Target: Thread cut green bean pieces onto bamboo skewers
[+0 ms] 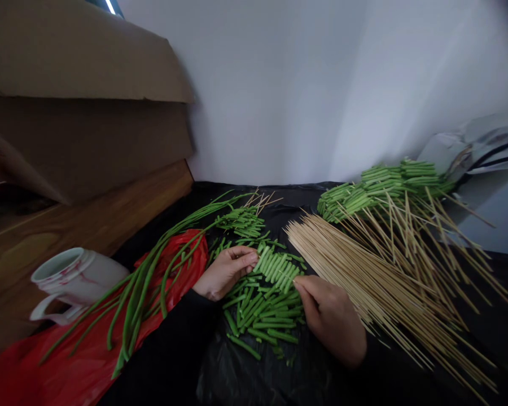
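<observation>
A heap of short cut green bean pieces (266,307) lies on black plastic sheeting (245,378) in front of me. My left hand (225,272) rests at the heap's left edge, its fingers together and touching a row of aligned pieces (278,265). My right hand (331,317) lies on the heap's right side, fingers curled down onto the pieces. A fan of bare bamboo skewers (364,276) spreads just right of my right hand. Whether either hand grips anything is unclear.
Long uncut green beans (152,276) lie across a red plastic bag (68,366) at left, beside a white mug (74,282). Skewered bean bundles (381,189) pile at back right. Another small bundle (242,221) sits behind. A cardboard box (80,101) stands at the upper left.
</observation>
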`<state>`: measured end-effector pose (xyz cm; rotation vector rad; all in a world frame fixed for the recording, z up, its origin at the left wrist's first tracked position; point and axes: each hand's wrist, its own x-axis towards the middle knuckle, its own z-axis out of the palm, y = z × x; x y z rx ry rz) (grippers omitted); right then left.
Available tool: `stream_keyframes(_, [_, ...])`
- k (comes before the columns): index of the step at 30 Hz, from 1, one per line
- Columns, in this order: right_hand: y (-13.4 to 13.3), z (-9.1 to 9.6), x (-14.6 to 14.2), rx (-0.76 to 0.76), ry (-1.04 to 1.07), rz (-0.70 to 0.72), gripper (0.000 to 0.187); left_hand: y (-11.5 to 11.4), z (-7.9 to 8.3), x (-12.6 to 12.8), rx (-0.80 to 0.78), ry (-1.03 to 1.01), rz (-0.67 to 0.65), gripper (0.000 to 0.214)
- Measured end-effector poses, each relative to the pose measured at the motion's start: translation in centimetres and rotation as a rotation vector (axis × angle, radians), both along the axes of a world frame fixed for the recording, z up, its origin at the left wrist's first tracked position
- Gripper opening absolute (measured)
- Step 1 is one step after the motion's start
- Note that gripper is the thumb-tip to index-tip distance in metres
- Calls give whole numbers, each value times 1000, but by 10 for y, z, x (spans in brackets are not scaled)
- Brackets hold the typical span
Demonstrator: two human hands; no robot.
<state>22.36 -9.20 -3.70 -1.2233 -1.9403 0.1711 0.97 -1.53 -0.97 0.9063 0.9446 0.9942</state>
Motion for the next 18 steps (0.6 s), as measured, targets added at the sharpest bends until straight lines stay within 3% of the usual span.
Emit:
stream_keyframes(9, [-1,2,-1,3,55,0,23,-5,11,0,-43,-41,4,24])
stream_keyframes(18, [-2,5,-3,18,38,-2,24,-5,8,-1,-56,-67,-4,21])
